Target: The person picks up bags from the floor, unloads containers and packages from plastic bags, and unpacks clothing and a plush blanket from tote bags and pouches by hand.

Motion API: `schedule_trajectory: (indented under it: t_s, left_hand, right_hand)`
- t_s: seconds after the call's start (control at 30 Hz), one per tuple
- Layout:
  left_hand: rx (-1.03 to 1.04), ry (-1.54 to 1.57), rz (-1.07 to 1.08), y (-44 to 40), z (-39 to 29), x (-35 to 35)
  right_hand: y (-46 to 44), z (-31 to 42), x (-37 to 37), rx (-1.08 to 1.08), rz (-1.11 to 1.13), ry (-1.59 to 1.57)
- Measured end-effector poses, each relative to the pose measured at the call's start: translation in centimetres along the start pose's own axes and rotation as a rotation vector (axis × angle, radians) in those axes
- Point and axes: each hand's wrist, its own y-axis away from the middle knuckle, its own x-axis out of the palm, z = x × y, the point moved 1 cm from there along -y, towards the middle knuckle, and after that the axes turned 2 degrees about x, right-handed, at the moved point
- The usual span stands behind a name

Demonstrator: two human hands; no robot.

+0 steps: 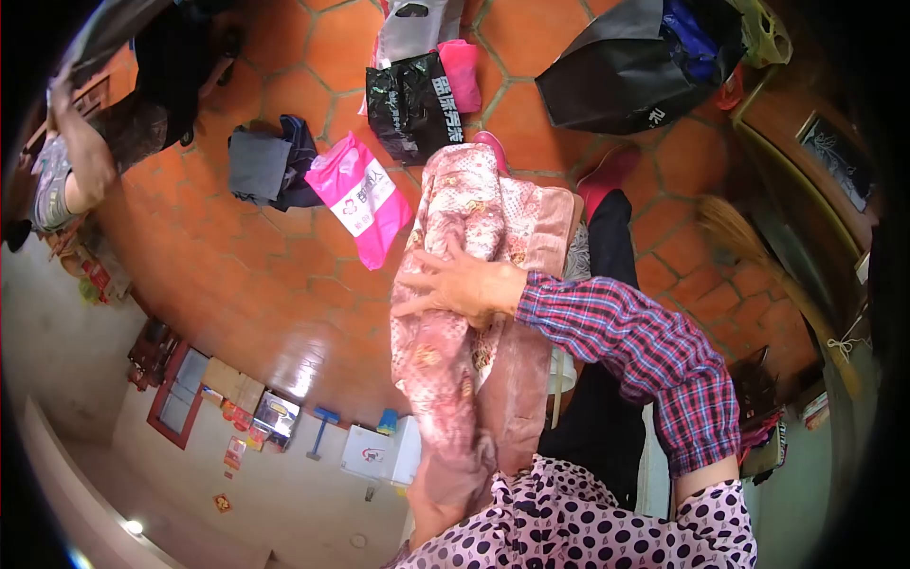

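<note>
A long folded pink floral cloth (pixel 445 351), perhaps a garment, lies along my lap. Flat on its middle, with fingers spread, rests my right hand (pixel 464 287). My left hand (pixel 460 474) is at the near end of the cloth, close to my body; its fingers are blurred and partly hidden. Beneath and to the right of the floral cloth is a plain dusty-pink fabric (pixel 517 403).
On the tiled floor (pixel 284 247) lie a bright pink bag (pixel 358 201), folded dark clothes (pixel 270 163), a black printed bag (pixel 409 109) and a large black bag (pixel 635 71). A broom (pixel 758 251) is at right. Another person (pixel 90 156) is at upper left.
</note>
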Motion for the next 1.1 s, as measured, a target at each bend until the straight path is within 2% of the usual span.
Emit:
schedule_trajectory:
  t_s: [0.17,0.27,0.3,0.37,0.4,0.43,0.5,0.53,0.57,0.6,0.7,0.73,0.77,0.83,0.87,0.9,1.0,1.07,1.1]
  left_hand:
    - [0.102,-0.077,-0.037,0.0,1.2,-0.8]
    - [0.168,-0.152,-0.056,-0.1,1.4,-1.7]
    - [0.183,-0.181,-0.062,0.0,1.7,-2.0]
    - [0.225,-0.228,-0.086,0.1,1.9,-2.4]
    - [0.220,-0.232,-0.099,0.3,1.7,-2.5]
    - [0.200,-0.225,-0.105,0.5,1.8,-2.5]
    - [0.044,-0.048,-0.108,0.7,1.5,-1.8]
    - [-0.114,0.118,-0.126,1.1,1.3,-1.5]
    - [-0.271,0.283,-0.146,1.3,1.4,-1.3]
    - [-0.377,0.439,-0.070,1.5,5.6,-2.6]
    - [-0.474,0.701,-0.056,1.7,4.7,-2.7]
    - [-0.481,0.739,-0.051,2.0,4.6,-2.7]
    - [-0.486,0.772,-0.045,2.1,4.5,-2.8]
    - [-0.492,0.824,-0.032,2.6,4.1,-3.0]
    - [-0.491,0.846,-0.022,2.7,3.9,-3.0]
    - [-0.490,0.865,-0.013,2.8,3.7,-3.2]
    - [-0.487,0.907,0.016,3.2,2.9,-3.7]
    - [-0.438,0.871,0.055,3.3,2.2,-4.0]
    - [-0.306,0.677,0.129,3.1,1.8,-4.1]
  right_hand:
    - [-2.6,-2.4,0.6,-0.006,-0.174,0.240]
    - [-3.9,-3.7,1.0,-0.207,0.017,0.133]
    - [-3.3,-3.4,0.9,-0.200,0.016,0.129]
    - [-1.0,-2.3,0.0,-0.060,-0.232,0.085]
    - [0.4,-1.0,0.2,-0.009,-0.434,0.021]
    - [1.3,-0.1,0.9,-0.024,-0.592,-0.044]
    - [2.2,1.9,2.4,0.037,-0.828,-0.123]
    - [2.6,3.2,2.8,0.103,-0.890,-0.209]
    - [2.5,4.9,3.8,0.241,-0.896,-0.270]
    - [2.8,6.8,4.6,0.307,-0.899,-0.352]
    - [3.3,11.2,6.1,0.391,-0.879,-0.564]
    - [3.6,11.8,6.3,0.409,-0.852,-0.691]
    - [3.8,11.5,6.3,0.411,-0.855,-0.684]
    - [3.7,11.0,6.4,0.289,-0.831,-0.576]
    - [3.9,10.2,6.5,0.292,-0.736,-0.496]
    - [4.1,9.1,6.6,0.284,-0.746,-0.497]
    - [4.2,5.3,8.8,0.405,-0.690,-0.281]
    - [3.2,3.0,11.6,0.313,-0.473,-0.560]
    - [3.2,2.8,12.2,0.306,-0.480,-0.560]
